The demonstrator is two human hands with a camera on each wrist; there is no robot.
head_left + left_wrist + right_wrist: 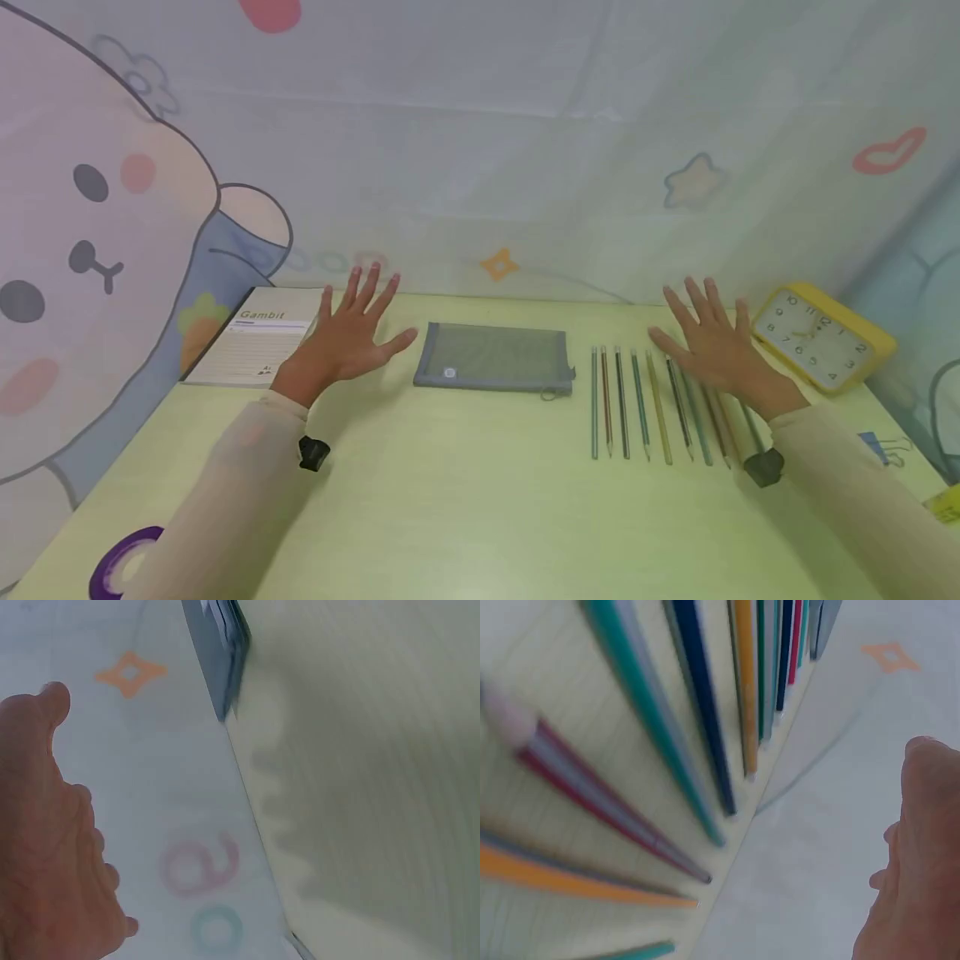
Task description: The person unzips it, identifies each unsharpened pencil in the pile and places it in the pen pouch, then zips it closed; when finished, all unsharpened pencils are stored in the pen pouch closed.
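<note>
My left hand [343,340] is held over the table with its fingers spread, between a notepad and a grey mesh zip pouch [495,358]. Nothing is in it, and its shadow falls on the tabletop in the left wrist view. My right hand [708,350], fingers also spread and holding nothing, hovers above the right part of a row of pencils [620,404]. The pencils lie side by side in several colours, some partly hidden under that hand and wrist. In the right wrist view a dark red pencil [592,787] and an orange pencil [577,877] lie below the hand.
The notepad [255,337] lies at the back left. At the back right stands a yellow clock [817,337], with a blue binder clip [873,447] nearer the front. A purple tape roll [112,567] sits at the front left. A printed curtain [480,150] hangs behind the table.
</note>
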